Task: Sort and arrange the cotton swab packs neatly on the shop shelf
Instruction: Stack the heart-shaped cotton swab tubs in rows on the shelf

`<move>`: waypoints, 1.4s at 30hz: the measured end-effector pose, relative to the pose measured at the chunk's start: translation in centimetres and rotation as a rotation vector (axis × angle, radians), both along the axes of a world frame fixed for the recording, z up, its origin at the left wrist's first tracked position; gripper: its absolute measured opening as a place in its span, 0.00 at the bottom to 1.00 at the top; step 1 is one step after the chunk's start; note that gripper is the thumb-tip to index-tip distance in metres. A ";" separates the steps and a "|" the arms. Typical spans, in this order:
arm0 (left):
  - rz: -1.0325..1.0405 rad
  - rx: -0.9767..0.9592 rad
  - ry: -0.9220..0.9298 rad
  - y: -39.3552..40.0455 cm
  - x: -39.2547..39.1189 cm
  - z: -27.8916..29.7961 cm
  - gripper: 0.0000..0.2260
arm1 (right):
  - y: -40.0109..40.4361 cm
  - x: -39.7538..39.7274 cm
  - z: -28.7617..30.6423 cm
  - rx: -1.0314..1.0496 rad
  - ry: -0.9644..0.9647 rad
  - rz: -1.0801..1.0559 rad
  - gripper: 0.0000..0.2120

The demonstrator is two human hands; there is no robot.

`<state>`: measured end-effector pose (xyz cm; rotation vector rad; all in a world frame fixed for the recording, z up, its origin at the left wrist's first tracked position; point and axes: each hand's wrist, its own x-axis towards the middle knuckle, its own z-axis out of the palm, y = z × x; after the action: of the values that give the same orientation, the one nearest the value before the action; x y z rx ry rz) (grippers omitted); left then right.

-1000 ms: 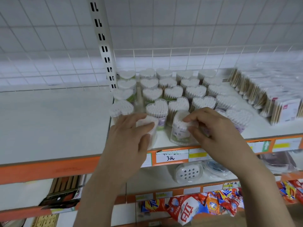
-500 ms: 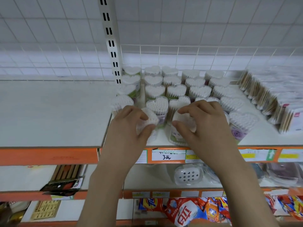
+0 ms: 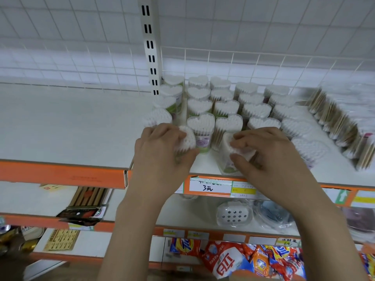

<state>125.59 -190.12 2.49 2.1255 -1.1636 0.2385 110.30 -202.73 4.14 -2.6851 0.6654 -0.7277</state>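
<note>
Gripping one swab-filled heart tub (image 3: 187, 138) is the left hand (image 3: 160, 151); the right hand (image 3: 269, 157) clasps another tub (image 3: 228, 157).

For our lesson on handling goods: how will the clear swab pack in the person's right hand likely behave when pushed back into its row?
The swab pack looks tall with a narrow base, so a high push may tip it. Its clear shell seems rigid and probably slides on the smooth shelf. The right hand has its grip near the top; lower might be steadier.
</note>
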 end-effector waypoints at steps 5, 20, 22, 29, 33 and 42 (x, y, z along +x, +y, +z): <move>0.064 0.003 -0.013 -1.2 -0.2 0.0 0.17 | 0.2 0.4 -0.2 -0.007 -0.026 0.003 0.07; -0.013 0.115 -0.077 -0.2 -0.3 -1.0 0.20 | -0.3 0.0 -0.5 0.004 -0.043 0.090 0.05; -0.007 0.082 -0.083 0.0 -0.4 -0.8 0.22 | -0.4 -0.1 -0.5 -0.009 -0.035 0.084 0.06; -0.028 -0.098 0.023 1.7 -0.6 -0.1 0.22 | -0.5 -0.5 -0.5 0.006 -0.036 0.061 0.07; -0.043 -0.151 0.114 2.0 -0.7 -0.6 0.18 | -0.5 -0.5 -0.6 0.015 -0.027 0.063 0.07; -0.163 -0.224 0.403 0.8 -1.3 -1.5 0.15 | -0.3 -0.5 -0.4 0.017 -0.011 0.057 0.06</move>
<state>124.28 -189.36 1.01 1.7677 -1.0095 -0.1257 109.75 -203.03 3.75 -2.6712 0.5878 -0.7183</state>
